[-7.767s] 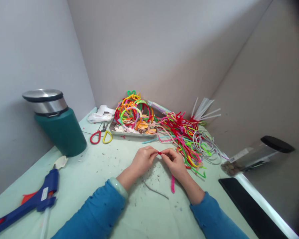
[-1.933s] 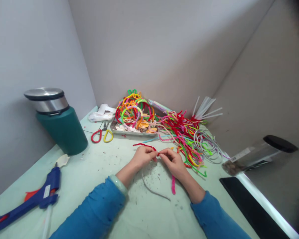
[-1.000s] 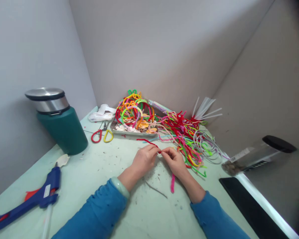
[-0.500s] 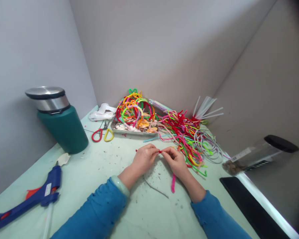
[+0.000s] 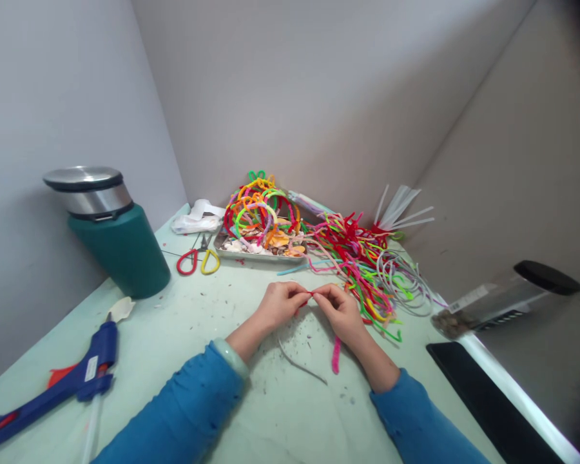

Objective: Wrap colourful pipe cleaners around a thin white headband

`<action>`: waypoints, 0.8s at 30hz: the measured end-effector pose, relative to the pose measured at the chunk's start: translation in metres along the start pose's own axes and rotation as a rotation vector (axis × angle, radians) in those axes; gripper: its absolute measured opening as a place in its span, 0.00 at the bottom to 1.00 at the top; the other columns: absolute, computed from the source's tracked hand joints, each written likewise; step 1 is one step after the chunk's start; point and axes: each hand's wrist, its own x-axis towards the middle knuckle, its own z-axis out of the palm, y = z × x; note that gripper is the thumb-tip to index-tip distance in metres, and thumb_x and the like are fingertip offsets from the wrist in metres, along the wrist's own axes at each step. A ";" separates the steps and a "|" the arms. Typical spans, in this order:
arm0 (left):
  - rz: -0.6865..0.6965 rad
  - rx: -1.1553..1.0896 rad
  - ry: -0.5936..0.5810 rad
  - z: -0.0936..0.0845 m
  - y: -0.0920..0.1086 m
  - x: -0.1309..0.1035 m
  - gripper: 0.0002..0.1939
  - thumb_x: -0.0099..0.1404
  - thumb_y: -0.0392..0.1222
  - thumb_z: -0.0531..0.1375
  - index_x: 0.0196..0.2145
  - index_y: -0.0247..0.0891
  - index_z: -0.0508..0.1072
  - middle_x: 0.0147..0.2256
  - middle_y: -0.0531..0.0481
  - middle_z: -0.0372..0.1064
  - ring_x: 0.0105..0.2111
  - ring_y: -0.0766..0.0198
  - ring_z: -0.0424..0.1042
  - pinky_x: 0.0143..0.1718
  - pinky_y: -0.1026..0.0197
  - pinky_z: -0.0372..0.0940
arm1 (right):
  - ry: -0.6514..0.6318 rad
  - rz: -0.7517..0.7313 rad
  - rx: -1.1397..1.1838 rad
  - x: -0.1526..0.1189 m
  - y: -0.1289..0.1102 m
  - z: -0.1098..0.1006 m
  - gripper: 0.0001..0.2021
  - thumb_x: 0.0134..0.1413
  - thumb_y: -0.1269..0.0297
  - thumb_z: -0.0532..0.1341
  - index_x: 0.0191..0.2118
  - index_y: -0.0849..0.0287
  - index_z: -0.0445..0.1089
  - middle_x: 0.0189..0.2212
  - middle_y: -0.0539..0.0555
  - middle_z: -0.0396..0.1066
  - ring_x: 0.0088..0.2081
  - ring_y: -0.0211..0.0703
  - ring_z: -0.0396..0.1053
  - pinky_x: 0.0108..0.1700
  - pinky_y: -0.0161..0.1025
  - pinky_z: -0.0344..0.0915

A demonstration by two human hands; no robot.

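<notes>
My left hand and my right hand meet over the middle of the table, fingertips almost touching. Both pinch a small piece of red pipe cleaner, of which only a little shows between the fingers. Below my right hand a short pink fuzzy strip hangs or lies; I cannot tell which. A thin grey stem rests on the table beneath my hands, among dark crumbs.
Behind my hands stands a metal tray of pipe cleaner loops, with a heap of colourful pipe cleaners to its right. Scissors, a green bottle and a blue glue gun are leftward. A clear jar lies tilted at right.
My left hand has turned slightly, and its fingers are straighter. The red end that stuck out on its left side no longer shows. My right hand stays almost still.
</notes>
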 end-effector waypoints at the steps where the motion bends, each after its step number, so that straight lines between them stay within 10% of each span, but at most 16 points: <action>1: -0.011 -0.012 -0.005 0.000 0.000 0.000 0.14 0.58 0.47 0.55 0.28 0.33 0.74 0.15 0.55 0.63 0.17 0.70 0.60 0.22 0.67 0.55 | 0.001 -0.001 -0.001 0.000 0.000 0.000 0.10 0.53 0.58 0.58 0.31 0.59 0.69 0.26 0.51 0.69 0.29 0.40 0.66 0.32 0.36 0.62; 24: -0.188 -0.423 -0.301 -0.010 0.009 -0.004 0.15 0.55 0.49 0.58 0.29 0.32 0.71 0.14 0.59 0.51 0.14 0.76 0.47 0.16 0.67 0.41 | -0.043 -0.045 -0.021 0.000 -0.002 -0.001 0.10 0.55 0.59 0.55 0.37 0.57 0.71 0.34 0.53 0.73 0.36 0.43 0.69 0.38 0.38 0.64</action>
